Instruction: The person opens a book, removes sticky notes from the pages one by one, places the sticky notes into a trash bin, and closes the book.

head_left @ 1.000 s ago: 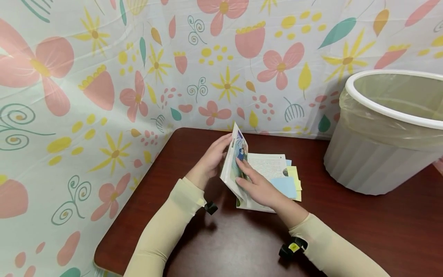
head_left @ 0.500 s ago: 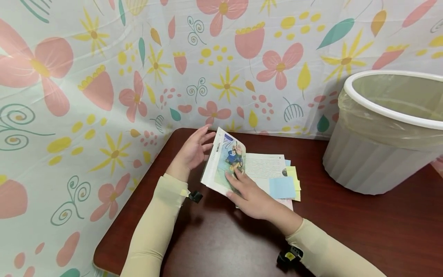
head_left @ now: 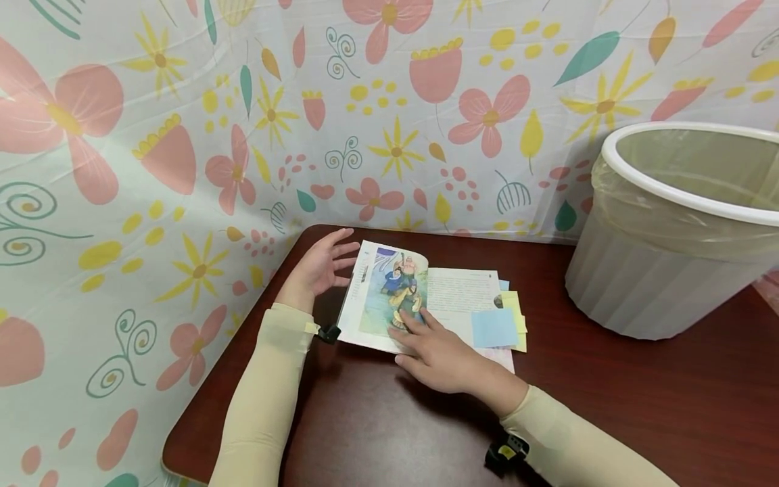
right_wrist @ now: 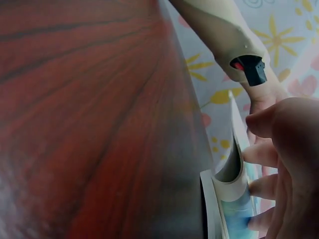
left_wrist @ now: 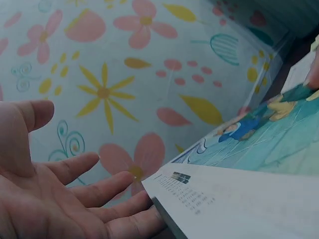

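An open book (head_left: pixel 458 287) lies on the table, its left pages raised in a curve. A colourful illustration (head_left: pixel 389 281) with figures fills most of the left page. On the right page of text sits a blue sticky note (head_left: pixel 495 329), and yellow sticky notes (head_left: pixel 518 314) stick out past the edge. My right hand (head_left: pixel 443 360) rests its spread fingers on the picture's lower part. At the book's left edge my left hand (head_left: pixel 318 268) has its palm turned up and fingers spread; in the left wrist view its lower fingers meet the cover's edge.
A grey waste bin (head_left: pixel 657 284) with a white rim and clear liner stands at the right of the dark red-brown table (head_left: pixel 389 419). A flower-printed curtain (head_left: pixel 377 162) hangs behind and along the left side.
The book's left part has swung down to the left from nearly upright, baring the illustration. My left hand has moved left from behind it; my right hand has followed a little lower.
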Action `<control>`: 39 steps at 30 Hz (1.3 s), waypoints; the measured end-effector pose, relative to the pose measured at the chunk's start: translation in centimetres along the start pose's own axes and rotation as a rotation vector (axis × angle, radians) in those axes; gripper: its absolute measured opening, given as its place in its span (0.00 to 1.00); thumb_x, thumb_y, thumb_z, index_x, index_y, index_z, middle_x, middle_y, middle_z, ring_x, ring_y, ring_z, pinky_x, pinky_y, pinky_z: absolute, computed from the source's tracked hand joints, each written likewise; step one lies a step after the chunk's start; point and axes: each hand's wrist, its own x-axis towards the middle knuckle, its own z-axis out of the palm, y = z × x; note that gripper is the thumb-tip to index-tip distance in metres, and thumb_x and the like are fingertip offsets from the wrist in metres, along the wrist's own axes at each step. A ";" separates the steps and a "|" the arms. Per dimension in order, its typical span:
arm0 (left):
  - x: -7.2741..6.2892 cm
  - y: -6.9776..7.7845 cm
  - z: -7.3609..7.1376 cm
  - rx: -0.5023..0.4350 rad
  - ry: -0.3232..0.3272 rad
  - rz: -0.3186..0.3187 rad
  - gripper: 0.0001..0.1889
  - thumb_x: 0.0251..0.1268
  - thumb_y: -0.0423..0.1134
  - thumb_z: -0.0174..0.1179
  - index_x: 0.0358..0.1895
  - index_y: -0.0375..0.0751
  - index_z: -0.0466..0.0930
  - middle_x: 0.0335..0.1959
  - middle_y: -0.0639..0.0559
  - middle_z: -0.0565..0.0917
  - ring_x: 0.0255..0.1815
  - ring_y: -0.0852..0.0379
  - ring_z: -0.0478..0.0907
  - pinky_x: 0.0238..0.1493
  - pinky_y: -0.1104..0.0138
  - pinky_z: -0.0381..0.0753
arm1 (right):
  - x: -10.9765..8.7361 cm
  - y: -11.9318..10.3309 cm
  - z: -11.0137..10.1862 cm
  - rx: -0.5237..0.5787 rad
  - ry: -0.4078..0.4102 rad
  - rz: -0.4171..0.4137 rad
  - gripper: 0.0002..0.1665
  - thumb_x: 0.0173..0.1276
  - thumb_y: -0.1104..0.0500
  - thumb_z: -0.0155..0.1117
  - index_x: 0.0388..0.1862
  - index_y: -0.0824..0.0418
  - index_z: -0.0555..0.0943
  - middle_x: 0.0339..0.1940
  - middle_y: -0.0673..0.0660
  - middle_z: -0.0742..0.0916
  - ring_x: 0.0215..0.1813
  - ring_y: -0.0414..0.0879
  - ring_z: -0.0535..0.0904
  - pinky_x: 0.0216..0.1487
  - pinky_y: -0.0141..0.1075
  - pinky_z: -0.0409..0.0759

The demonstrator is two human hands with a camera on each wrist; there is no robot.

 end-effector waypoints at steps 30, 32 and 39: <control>0.8 -2.5 0.9 0.476 0.011 -0.085 0.38 0.74 0.68 0.52 0.81 0.59 0.59 0.81 0.44 0.64 0.80 0.34 0.62 0.68 0.34 0.71 | 0.8 -0.3 -0.9 -0.112 -0.179 -0.024 0.30 0.80 0.44 0.56 0.76 0.50 0.74 0.84 0.55 0.65 0.85 0.71 0.43 0.78 0.64 0.61; 0.9 -2.6 0.9 0.486 0.007 -0.082 0.37 0.74 0.68 0.52 0.81 0.61 0.60 0.81 0.45 0.64 0.80 0.34 0.61 0.68 0.34 0.71 | 0.9 -0.4 -1.1 -0.115 -0.190 -0.025 0.29 0.79 0.45 0.57 0.75 0.51 0.75 0.84 0.56 0.66 0.85 0.71 0.43 0.79 0.63 0.61; 1.0 -3.0 1.1 0.479 -0.037 -0.073 0.34 0.74 0.67 0.52 0.79 0.61 0.63 0.79 0.44 0.67 0.79 0.36 0.64 0.69 0.34 0.71 | 1.0 -0.5 -1.3 -0.121 -0.214 -0.007 0.29 0.79 0.44 0.57 0.75 0.51 0.75 0.83 0.53 0.67 0.86 0.69 0.43 0.78 0.61 0.64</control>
